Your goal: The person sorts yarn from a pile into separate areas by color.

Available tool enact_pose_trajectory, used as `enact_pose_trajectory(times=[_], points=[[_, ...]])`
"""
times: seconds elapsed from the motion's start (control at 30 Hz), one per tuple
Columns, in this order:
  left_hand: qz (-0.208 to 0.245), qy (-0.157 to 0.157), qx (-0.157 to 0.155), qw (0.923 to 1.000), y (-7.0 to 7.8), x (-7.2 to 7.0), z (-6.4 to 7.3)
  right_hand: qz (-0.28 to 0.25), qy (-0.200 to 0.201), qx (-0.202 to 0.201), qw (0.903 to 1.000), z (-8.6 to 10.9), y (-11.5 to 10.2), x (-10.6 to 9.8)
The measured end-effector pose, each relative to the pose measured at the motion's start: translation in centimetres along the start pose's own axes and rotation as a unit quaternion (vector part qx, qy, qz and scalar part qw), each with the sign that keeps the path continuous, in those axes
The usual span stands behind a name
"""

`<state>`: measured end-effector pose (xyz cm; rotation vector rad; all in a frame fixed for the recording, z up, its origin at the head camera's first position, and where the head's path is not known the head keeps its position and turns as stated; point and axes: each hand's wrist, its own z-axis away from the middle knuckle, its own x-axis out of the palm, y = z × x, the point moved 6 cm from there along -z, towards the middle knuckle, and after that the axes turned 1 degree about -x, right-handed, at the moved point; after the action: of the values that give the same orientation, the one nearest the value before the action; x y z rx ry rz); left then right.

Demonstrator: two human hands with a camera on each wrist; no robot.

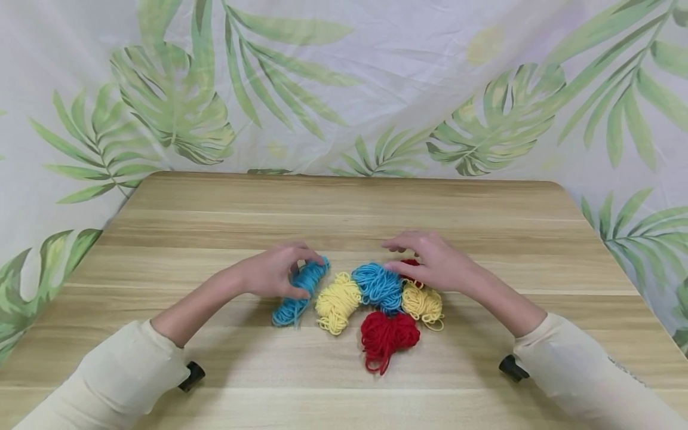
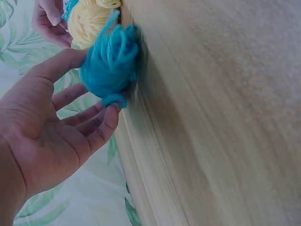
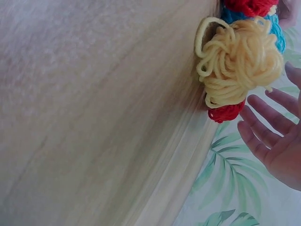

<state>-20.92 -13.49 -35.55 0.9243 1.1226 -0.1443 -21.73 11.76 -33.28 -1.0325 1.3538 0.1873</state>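
My left hand (image 1: 272, 272) curls round the blue yarn (image 1: 309, 280) at nine o'clock, probably steadying it. My right hand (image 1: 436, 261) spreads, empty.

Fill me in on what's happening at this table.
On the wooden table, a person's left hand grips the leftmost blue yarn bundle between thumb and fingers. Their right hand is over the back red bundle, fingers extended, holding nothing; whether its thumb touches the other blue bundle is hard to tell. The left yellow bundle, right yellow bundle and front red bundle lie on the table, held by neither hand.
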Motion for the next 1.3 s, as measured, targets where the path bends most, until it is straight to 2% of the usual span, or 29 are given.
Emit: enact_pose_trajectory(times=[0.23,0.53,0.87,1.3], points=[[0.000,0.002,-0.021,0.9998,-0.3,-0.1,-0.2,-0.008,0.007,-0.001,0.9999,0.0,0.1,0.0],[-0.004,0.012,0.004,0.9999,-0.4,-0.2,-0.9,-0.015,0.008,0.000,0.9999,-0.2,0.1,0.0],[0.001,0.013,0.000,0.9999,-0.3,-0.4,-0.9,-0.021,0.000,-0.014,0.9997,-0.2,-0.1,0.2],[0.018,0.030,-0.040,0.9986,-1.5,-1.1,-0.3,-0.010,-0.029,-0.018,0.9994,-0.2,-0.4,0.8]])
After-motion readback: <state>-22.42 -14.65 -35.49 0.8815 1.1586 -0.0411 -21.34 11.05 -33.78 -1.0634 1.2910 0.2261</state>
